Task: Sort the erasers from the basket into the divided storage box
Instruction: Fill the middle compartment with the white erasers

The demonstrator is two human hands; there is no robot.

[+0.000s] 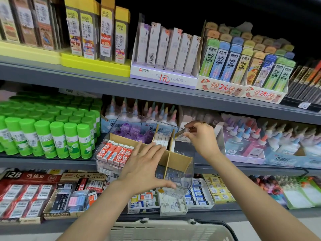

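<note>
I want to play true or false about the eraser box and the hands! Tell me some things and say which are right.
1. The right hand pinches a small eraser above the clear storage box. True.
2. The left hand is a tight fist. False: its fingers are spread flat over the box.
3. Orange-and-white erasers fill the box's front left compartment. True.
4. The glue sticks left of the box have red caps. False: green caps.
5. The basket sits on the top shelf. False: it is at the bottom, near the person.
</note>
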